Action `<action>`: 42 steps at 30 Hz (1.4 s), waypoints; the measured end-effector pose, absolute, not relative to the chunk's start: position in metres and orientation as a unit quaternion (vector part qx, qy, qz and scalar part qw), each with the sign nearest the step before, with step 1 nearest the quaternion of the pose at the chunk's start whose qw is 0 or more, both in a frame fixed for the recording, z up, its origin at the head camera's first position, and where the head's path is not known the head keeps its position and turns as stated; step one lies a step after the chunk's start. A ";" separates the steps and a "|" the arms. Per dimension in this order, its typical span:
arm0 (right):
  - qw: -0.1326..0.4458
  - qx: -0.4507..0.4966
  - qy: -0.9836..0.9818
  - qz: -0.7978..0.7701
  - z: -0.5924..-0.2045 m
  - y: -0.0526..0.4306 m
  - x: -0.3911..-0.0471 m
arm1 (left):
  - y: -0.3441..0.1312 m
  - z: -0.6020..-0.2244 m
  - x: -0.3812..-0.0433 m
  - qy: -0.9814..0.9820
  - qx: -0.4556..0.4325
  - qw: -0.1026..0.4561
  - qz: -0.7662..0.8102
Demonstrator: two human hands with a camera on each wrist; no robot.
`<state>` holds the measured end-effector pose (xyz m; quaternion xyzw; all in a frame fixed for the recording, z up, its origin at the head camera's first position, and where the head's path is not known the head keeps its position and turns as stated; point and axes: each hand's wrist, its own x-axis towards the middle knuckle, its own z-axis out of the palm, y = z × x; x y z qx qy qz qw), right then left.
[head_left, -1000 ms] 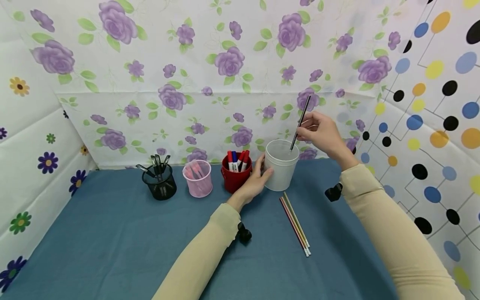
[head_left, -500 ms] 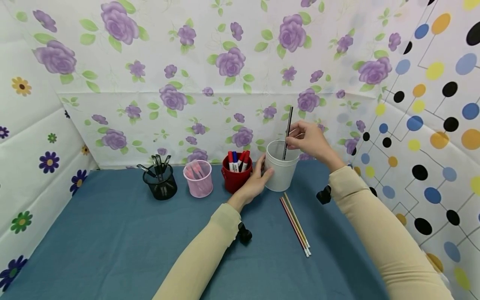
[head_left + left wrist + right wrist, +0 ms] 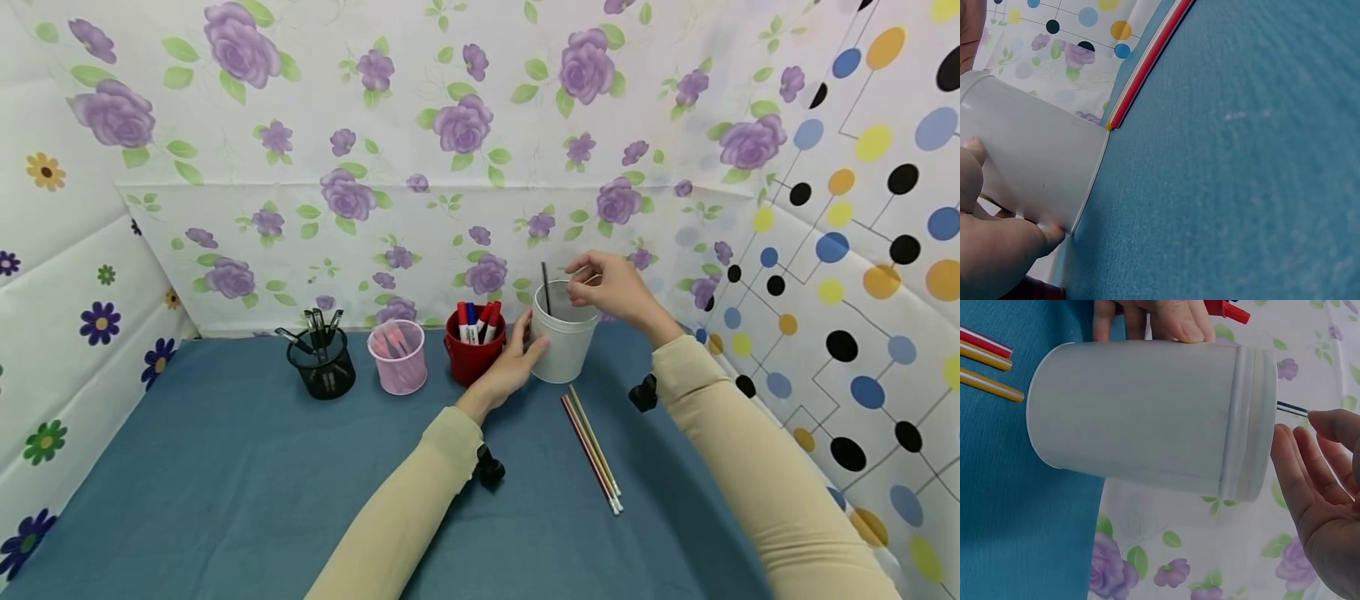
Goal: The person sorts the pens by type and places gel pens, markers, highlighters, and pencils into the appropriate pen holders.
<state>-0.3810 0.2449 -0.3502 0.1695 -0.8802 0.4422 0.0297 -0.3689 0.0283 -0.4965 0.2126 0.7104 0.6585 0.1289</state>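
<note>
A white bucket-shaped cup stands upright on the blue cloth. My left hand holds its left side, thumb in front and fingers behind; the left wrist view shows fingertips against the wall of the cup. Inside the cup a black pencil leans toward the left, its lower end hidden by the wall. Over the right part of the rim is my right hand, fingers loosely bent and apart from the pencil in the head view. Three pencils, one red and two yellowish, lie in front of the cup.
Left of the cup stand a red bucket of red and blue-capped markers, a pink mesh cup with pink items, and a black mesh cup with black pens. A floral cloth hangs close behind them.
My right hand moved left and lowered the black pencil into the white cup, then let go of it. The pencil now leans left inside. My left hand has stayed on the cup.
</note>
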 end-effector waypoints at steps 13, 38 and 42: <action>0.092 0.175 -0.920 0.340 -0.340 0.276 -0.347 | 0.027 -0.496 -0.369 0.708 0.225 0.125 0.658; 0.004 0.223 -0.945 0.240 -0.399 0.279 -0.273 | 0.026 -0.496 -0.368 0.711 0.224 0.122 0.655; -0.007 0.232 -0.945 0.230 -0.414 0.275 -0.266 | 0.027 -0.496 -0.368 0.709 0.221 0.125 0.658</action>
